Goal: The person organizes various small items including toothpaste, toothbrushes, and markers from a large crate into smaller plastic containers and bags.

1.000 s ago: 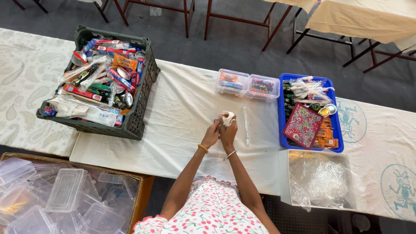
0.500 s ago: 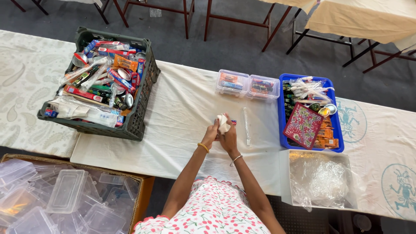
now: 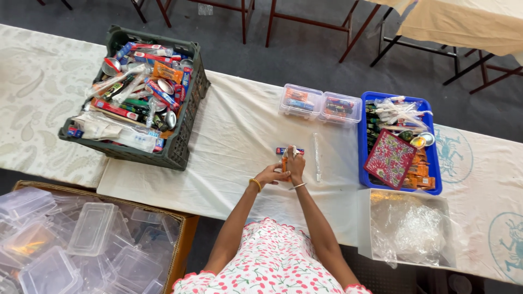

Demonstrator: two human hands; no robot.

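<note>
My left hand (image 3: 271,175) and my right hand (image 3: 297,163) are together low over the white tablecloth (image 3: 234,141), near its front edge. Both are closed on a small orange and white packet (image 3: 284,161) held between them. The fingertips of my right hand reach a small red and blue box (image 3: 282,151) lying flat just beyond them. A long clear-wrapped stick (image 3: 317,158) lies on the cloth to the right of my right hand.
A dark crate (image 3: 180,149) of mixed packets stands at the left. Two clear lidded boxes (image 3: 320,104) sit at the back. A blue tray (image 3: 362,141) of goods is at the right, with a white box of clear bags (image 3: 406,226) below it. A carton of clear plastic containers (image 3: 92,234) is at the bottom left.
Both hands have come down from a raised position to the cloth and moved slightly toward me. The red and blue box now shows beyond my fingers.
</note>
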